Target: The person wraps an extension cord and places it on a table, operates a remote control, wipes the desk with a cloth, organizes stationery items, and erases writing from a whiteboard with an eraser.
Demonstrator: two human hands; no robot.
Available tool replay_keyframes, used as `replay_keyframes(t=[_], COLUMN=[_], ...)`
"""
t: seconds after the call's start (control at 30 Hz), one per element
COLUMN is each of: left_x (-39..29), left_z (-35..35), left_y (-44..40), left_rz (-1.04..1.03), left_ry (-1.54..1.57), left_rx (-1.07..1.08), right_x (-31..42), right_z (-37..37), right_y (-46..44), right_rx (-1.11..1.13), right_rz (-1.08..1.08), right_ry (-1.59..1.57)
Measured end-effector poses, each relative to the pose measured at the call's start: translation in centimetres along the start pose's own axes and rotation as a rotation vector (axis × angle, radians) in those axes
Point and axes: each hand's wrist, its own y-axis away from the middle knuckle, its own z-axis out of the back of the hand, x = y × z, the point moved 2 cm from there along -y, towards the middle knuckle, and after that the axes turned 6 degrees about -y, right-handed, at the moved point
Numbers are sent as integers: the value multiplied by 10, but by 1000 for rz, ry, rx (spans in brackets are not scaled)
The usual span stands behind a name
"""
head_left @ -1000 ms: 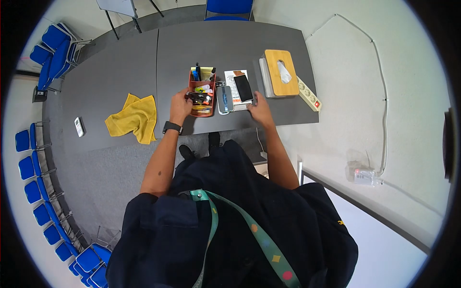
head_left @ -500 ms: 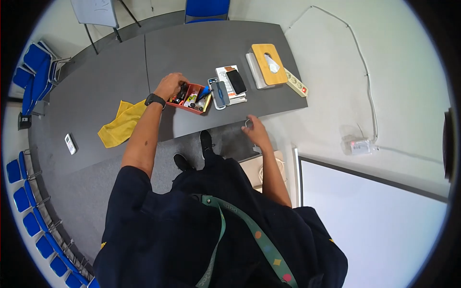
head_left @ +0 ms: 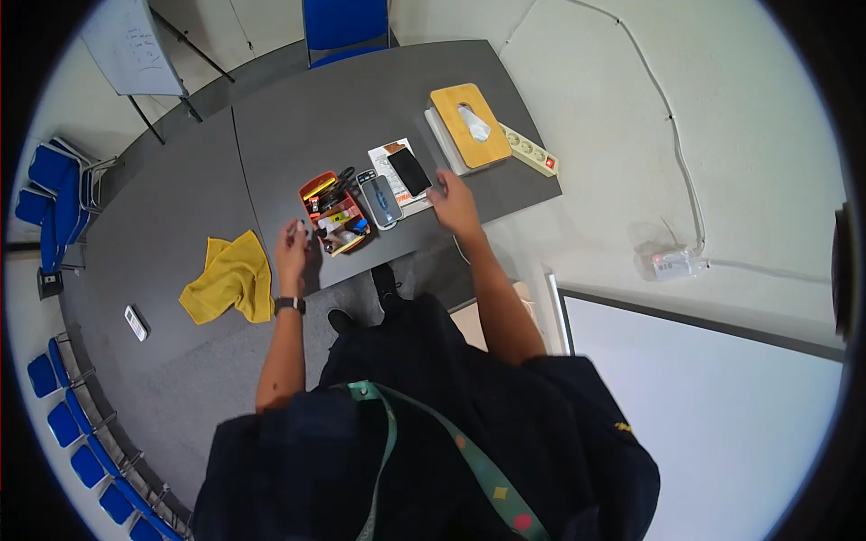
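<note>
Well, trouble sat close by: the red organiser [head_left: 362, 215], crammed with stationery, stood near the front edge of the table [head_left: 307, 117], its outer side just beside the left hand [head_left: 290, 248]. Those fingers were loosely bent and partly spread, while the right hand [head_left: 454, 203] had its fingers half curled by the edge of the booklet [head_left: 420, 206]; at that size and blur, you couldn't tell whether either had hold of anything small. A careless left nudge, I reckoned, could have driven the organiser into the grey phone [head_left: 381, 200] close alongside. Dark looped handles [head_left: 346, 174] poked past its rim, so a snag there might have tipped the load. Over on the right, a knock to the booklet risked sliding the black phone [head_left: 409, 171] off its top!
</note>
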Motion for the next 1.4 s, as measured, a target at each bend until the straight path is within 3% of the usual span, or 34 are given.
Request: replay_keyframes(t=[0.07,0.2,0.27,0.3,0.37,0.5,0.57,0.8,0.97,1.03,1.07,1.13,1.4], left_x=[1,-19,-18,-16,-1,10,-19,-32,-50,-37,-36,-34,-41], left_z=[-21,-37,-44,-47,-50,-59,-60,-69,-66,-63,-62,-63,-63], left_y=[11,21,19,19,8,-7,9,24,35,25,22,20,24], left_rz=[-3,78,76,67,7,-35,81,68,67,30,-13,-7,86], left_ry=[79,52,28,14,-24,30,6,-22,-92,-111,-127,-126,-74], left_rx=[55,86,78,79,93,152,74,137,139,149,160,165,159], right_x=[8,-6,0,1,-3,-7,-11,-11,23,17,9,0,-11], right_z=[-4,-39,-41,-42,-40,-35,-32,-19,47,76,83,90,67], right_y=[-41,-96,-102,-100,-90,-74,-65,-49,-52,-67,-73,-82,-11], right_rx=[-7,160,434,442,398,369,321,307,77,-145,-142,-66,-79], right_rz=[141,169,-74,-78,-75,-100,-72,-68,16,133,131,98,121], right_ry=[14,154,122,115,13,101,63,63,159,256,252,555,569])
